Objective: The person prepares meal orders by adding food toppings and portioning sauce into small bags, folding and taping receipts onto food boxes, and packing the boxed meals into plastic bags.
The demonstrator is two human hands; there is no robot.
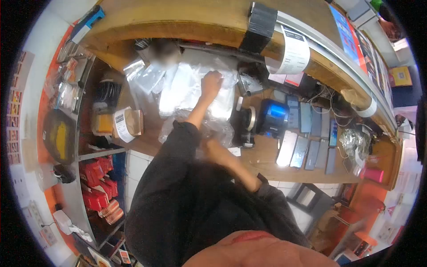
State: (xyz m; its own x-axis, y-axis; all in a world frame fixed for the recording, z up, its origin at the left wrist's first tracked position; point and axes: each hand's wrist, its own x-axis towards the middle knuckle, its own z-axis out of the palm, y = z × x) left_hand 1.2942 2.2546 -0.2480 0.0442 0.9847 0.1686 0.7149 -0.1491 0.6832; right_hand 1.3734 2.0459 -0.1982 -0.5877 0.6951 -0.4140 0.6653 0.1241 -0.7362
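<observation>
My left hand (pixel 211 83) reaches out over a bright, glossy pile of clear plastic bags (pixel 178 91) on the wooden counter (pixel 260 155). Its fingers are curled in at the upper right of the pile, and what they hold, if anything, is too small to make out. Nearer to my body, my right hand (pixel 214 151) is blurred by motion beside the crumpled lower edge of the plastic. Just right of the pile stand a small white cylinder (pixel 239 103) and a roll of tape (pixel 251 118).
A black device with a blue-lit top (pixel 274 116) stands right of the tape. Several phones (pixel 299 151) lie in rows beyond it. A wooden shelf edge (pixel 178 29) overhangs the counter, with a paper label (pixel 294 51) hanging down. Red packets (pixel 98 182) fill a shelf at left.
</observation>
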